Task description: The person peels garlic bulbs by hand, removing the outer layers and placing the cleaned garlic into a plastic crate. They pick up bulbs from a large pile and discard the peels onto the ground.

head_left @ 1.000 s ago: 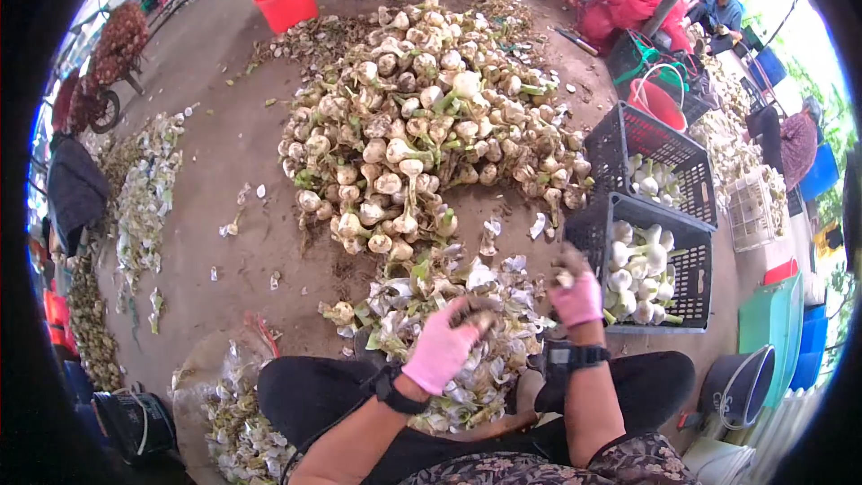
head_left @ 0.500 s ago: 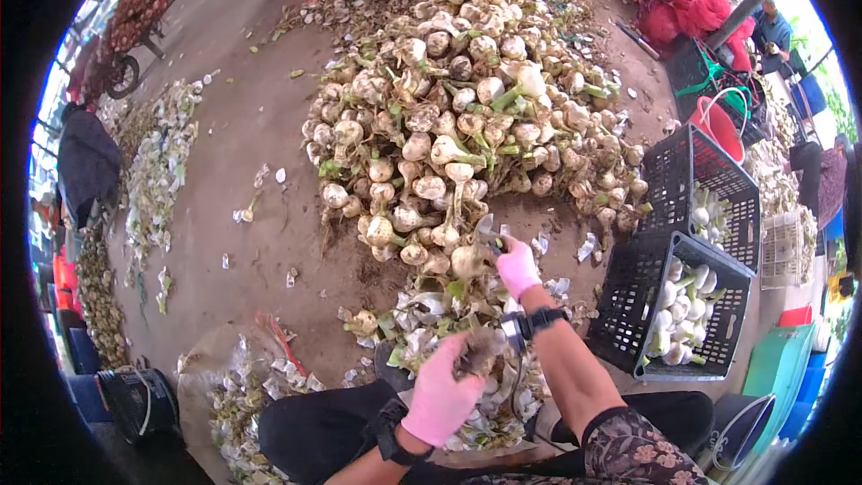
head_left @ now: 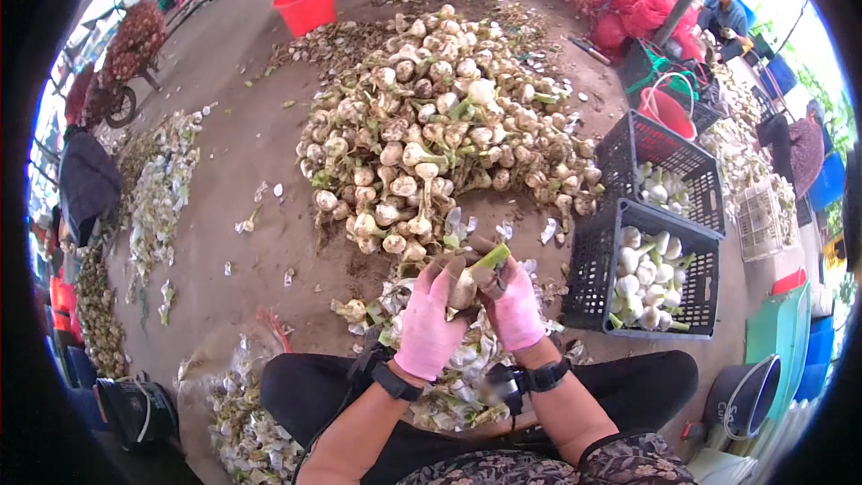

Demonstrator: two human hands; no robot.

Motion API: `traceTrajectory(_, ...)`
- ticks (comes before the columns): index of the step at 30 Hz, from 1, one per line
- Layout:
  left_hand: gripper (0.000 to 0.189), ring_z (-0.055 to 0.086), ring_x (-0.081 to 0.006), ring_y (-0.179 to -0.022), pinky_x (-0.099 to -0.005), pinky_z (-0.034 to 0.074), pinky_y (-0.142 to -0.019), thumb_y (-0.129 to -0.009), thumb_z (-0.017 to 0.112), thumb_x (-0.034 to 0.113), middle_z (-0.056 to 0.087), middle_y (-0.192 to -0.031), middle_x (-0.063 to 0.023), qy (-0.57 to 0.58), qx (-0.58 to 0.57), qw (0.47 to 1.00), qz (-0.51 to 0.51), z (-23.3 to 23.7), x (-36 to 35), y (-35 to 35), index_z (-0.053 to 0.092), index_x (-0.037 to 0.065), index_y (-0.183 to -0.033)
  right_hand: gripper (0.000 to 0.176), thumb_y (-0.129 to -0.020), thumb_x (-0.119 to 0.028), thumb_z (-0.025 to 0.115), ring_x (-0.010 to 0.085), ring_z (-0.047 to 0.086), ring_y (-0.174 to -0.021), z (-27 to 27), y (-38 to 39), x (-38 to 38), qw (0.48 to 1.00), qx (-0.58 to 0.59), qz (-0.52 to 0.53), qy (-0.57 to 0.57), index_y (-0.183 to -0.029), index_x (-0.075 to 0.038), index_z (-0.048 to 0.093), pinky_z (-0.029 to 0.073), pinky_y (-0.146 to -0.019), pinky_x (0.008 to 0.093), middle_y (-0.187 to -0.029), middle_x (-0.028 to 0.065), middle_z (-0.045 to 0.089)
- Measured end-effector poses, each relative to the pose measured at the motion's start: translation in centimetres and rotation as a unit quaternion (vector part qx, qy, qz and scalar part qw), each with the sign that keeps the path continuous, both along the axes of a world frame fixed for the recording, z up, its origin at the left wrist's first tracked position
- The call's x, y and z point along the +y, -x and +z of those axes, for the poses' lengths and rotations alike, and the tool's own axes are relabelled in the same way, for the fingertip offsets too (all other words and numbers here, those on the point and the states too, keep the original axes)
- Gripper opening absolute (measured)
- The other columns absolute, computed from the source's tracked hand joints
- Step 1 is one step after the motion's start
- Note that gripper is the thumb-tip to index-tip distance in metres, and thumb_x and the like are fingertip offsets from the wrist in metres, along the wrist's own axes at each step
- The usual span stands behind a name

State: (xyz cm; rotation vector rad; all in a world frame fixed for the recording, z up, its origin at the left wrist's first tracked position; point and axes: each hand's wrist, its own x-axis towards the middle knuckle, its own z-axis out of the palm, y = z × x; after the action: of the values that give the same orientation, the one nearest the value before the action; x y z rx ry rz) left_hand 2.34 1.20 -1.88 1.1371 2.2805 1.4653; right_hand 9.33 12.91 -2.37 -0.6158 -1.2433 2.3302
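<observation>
Both hands wear pink gloves with dirty fingers and meet in front of my lap. My left hand (head_left: 431, 319) is closed around a garlic bulb (head_left: 462, 291) whose green stem points up to the right. Close beside it, my right hand (head_left: 514, 305) is closed at the stem, gripping something dark, perhaps a small blade, too unclear to name. Beyond the hands lies a large heap of untrimmed garlic (head_left: 422, 126). Beneath them are loose peelings (head_left: 458, 377) between my legs.
Black crates (head_left: 669, 336) of trimmed garlic stand at the right, with a red bucket (head_left: 666, 114) behind. Another red bucket (head_left: 305, 7) is beyond the heap. Dark buckets (head_left: 741, 400) (head_left: 135, 409) flank me. Other people (head_left: 724, 18) sit at the far right.
My hands have come together at the bulb; the right one has drawn back from the heap's edge. The view has shifted, showing more of the far background and my lap.
</observation>
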Motion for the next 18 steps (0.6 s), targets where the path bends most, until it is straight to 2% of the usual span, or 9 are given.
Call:
traceTrajectory(1, 0.072, 0.048, -0.0377, -0.117, -0.0412, 0.042, -0.097, -0.059, 0.067, -0.005, 0.048, -0.126, -0.0188, -0.005, 0.036, 0.999, -0.006, 0.3, 0.0, -0.2, 0.048, 0.005, -0.128, 0.050, -0.086, -0.022, 0.069, 0.0126, 0.057, -0.100, -0.2, 0.2, -0.4, 0.998, -0.028, -0.044, -0.019, -0.126, 0.002, 0.049, 0.045, -0.089, 0.0260, -0.110, 0.0069, 0.062)
traceTrajectory(4, 0.070, 0.049, -0.0392, -0.114, -0.0404, 0.043, -0.096, -0.060, 0.060, -0.007, 0.048, -0.126, -0.0210, -0.021, 0.038, 0.999, -0.002, 0.9, -0.4, -0.4, 0.048, 0.004, -0.128, 0.045, -0.088, -0.020, 0.067, 0.0114, 0.057, -0.098, 0.0, 0.0, -1.4, 0.996, -0.024, -0.079, -0.020, -0.124, 0.002, 0.051, 0.045, -0.088, 0.0257, -0.109, 0.0060, 0.063)
traceTrajectory(6, 0.071, 0.049, -0.0388, -0.114, -0.0402, 0.042, -0.096, -0.060, 0.060, -0.007, 0.048, -0.126, -0.0207, -0.028, 0.034, 0.999, -0.002, 1.4, -0.9, -0.3, 0.048, 0.004, -0.129, 0.043, -0.090, -0.020, 0.064, 0.0102, 0.057, -0.096, 0.8, -0.3, -1.5, 0.998, -0.016, -0.059, -0.029, -0.125, 0.002, 0.051, 0.045, -0.088, 0.0254, -0.108, 0.0048, 0.063)
traceTrajectory(9, 0.072, 0.049, -0.0381, -0.114, -0.0395, 0.042, -0.096, -0.060, 0.060, -0.007, 0.048, -0.125, -0.0201, -0.033, 0.012, 0.999, 0.007, 1.9, -1.4, -0.3, 0.047, 0.004, -0.129, 0.041, -0.094, -0.022, 0.058, 0.0104, 0.057, -0.095, 1.3, -0.8, -1.0, 0.998, -0.017, 0.024, -0.059, -0.127, 0.001, 0.049, 0.046, -0.087, 0.0257, -0.110, 0.0046, 0.062)
traceTrajectory(13, 0.073, 0.049, -0.0376, -0.114, -0.0382, 0.043, -0.096, -0.060, 0.062, -0.008, 0.048, -0.124, -0.0194, -0.048, -0.024, 0.998, 0.014, 1.9, -1.8, -0.2, 0.047, 0.005, -0.130, 0.042, -0.094, -0.022, 0.058, 0.0110, 0.058, -0.093, 2.0, -0.4, -1.3, 0.994, -0.006, 0.033, -0.105, -0.128, 0.000, 0.049, 0.046, -0.086, 0.0268, -0.109, 0.0041, 0.062)
traceTrajectory(16, 0.074, 0.049, -0.0369, -0.114, -0.0373, 0.043, -0.096, -0.060, 0.062, -0.009, 0.049, -0.124, -0.0194, -0.051, -0.054, 0.997, 0.020, 2.3, -1.9, -0.1, 0.047, 0.006, -0.130, 0.038, -0.095, -0.017, 0.056, 0.0117, 0.057, -0.095, 2.3, -0.6, -1.1, 0.990, -0.031, 0.036, -0.132, -0.128, 0.000, 0.050, 0.046, -0.087, 0.0271, -0.108, 0.0050, 0.063)
traceTrajectory(17, 0.074, 0.049, -0.0369, -0.114, -0.0373, 0.043, -0.096, -0.060, 0.062, -0.009, 0.049, -0.124, -0.0194, -0.051, -0.054, 0.997, 0.018, 2.4, -1.9, 0.0, 0.047, 0.006, -0.130, 0.036, -0.094, -0.013, 0.055, 0.0119, 0.057, -0.096, 2.3, -0.8, -0.9, 0.974, -0.064, 0.044, -0.211, -0.127, 0.000, 0.050, 0.045, -0.088, 0.0268, -0.108, 0.0060, 0.063)
traceTrajectory(18, 0.071, 0.050, -0.0332, -0.114, -0.0357, 0.043, -0.096, -0.062, 0.063, -0.008, 0.049, -0.124, -0.0181, -0.051, -0.078, 0.996, 0.010, 2.7, -1.9, 0.1, 0.046, 0.004, -0.130, 0.034, -0.093, -0.008, 0.054, 0.0120, 0.057, -0.098, 2.3, -1.0, -0.8, 0.951, -0.098, 0.051, -0.289, -0.126, 0.001, 0.051, 0.044, -0.089, 0.0265, -0.107, 0.0070, 0.063)
